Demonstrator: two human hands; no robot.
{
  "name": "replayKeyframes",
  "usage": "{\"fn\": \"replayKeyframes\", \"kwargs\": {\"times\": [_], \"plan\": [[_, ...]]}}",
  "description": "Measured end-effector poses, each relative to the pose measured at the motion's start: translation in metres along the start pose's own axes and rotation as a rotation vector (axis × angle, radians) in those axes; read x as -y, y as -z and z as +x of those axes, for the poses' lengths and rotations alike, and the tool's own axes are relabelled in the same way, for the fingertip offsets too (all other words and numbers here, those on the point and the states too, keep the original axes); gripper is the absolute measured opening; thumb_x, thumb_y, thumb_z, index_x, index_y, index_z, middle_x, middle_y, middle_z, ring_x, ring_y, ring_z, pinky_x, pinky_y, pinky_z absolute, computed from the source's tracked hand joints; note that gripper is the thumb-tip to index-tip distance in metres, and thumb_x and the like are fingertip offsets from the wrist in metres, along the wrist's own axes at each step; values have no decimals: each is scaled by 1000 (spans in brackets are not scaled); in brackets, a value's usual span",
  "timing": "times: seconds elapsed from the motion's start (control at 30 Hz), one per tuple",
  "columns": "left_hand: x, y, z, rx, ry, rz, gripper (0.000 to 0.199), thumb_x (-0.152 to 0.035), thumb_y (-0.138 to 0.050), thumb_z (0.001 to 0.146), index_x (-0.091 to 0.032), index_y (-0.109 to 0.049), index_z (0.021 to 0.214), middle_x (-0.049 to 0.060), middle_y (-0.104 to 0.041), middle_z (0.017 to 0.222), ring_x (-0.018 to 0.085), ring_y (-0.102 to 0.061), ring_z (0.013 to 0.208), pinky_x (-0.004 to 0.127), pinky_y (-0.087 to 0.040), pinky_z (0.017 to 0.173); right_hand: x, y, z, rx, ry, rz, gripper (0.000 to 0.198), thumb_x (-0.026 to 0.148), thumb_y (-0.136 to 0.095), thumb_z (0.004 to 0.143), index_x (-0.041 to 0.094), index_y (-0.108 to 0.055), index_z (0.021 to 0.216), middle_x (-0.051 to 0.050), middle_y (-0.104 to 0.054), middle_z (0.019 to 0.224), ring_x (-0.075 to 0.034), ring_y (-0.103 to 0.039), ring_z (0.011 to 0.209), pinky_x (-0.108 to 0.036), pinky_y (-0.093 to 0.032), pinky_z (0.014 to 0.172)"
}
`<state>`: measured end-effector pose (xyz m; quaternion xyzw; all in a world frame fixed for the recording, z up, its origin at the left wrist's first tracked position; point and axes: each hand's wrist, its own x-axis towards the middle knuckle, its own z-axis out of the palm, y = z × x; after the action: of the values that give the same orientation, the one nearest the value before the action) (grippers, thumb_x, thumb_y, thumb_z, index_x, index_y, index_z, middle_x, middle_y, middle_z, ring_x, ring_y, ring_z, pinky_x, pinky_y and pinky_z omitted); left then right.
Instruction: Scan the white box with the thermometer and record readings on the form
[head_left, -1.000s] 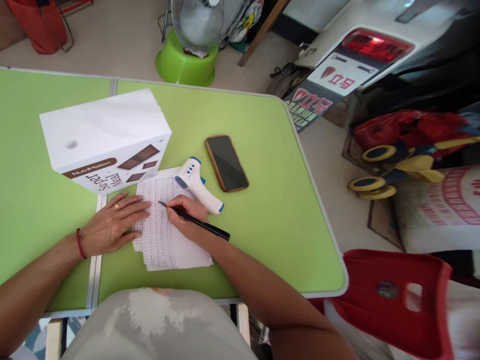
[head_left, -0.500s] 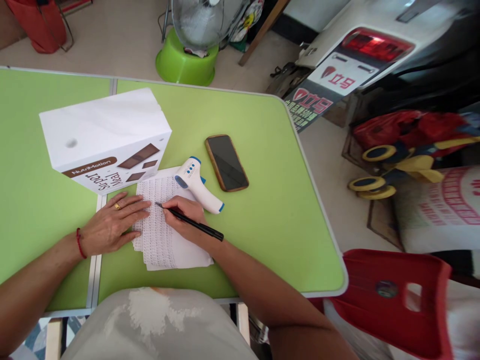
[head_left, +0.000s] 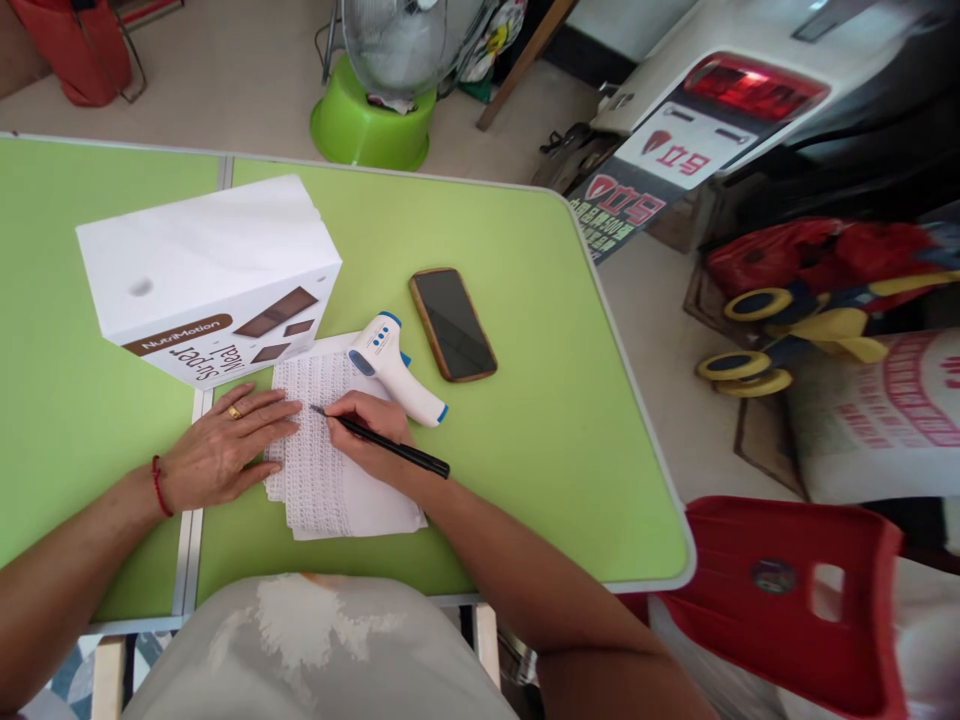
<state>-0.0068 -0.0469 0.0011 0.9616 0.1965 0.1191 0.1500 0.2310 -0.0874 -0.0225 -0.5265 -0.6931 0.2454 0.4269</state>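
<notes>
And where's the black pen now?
In the head view, the pen is in the right hand, its tip over the written sheets, just right of the left hand.

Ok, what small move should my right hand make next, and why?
Probably a short stroke with the black pen on the handwritten sheet: your right hand grips it, tip at the writing, and your left hand rests over the sheet's left edge.

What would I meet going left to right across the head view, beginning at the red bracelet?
Red bracelet -> left hand, fingers on the paper -> right hand, holding a black pen -> phone -> red chair.
</notes>
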Motion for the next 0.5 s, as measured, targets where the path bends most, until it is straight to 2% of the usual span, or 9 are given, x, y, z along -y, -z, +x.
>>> {"fn": "replayKeyframes", "kwargs": {"times": [0.33, 0.5], "plan": [[0, 0, 0, 21, 15, -5, 39, -35, -46, 99, -17, -52, 133, 11, -50, 144, 28, -40, 139, 53, -29, 116, 0, 0, -1, -11, -66, -18, 9, 18, -56, 78, 23, -63, 77, 1, -69, 68, -13, -62, 59, -25, -52, 58], [0, 0, 0, 1, 1, -8, 38, -34, -47, 99, -16, -52, 132, 10, -50, 145, 28, -41, 138, 53, -30, 115, 3, 0, 0, -30, -36, -35, 10, 18, -55, 79, 23, -63, 77, 1, -68, 69, -13, -62, 59, -25, -51, 57]]}}
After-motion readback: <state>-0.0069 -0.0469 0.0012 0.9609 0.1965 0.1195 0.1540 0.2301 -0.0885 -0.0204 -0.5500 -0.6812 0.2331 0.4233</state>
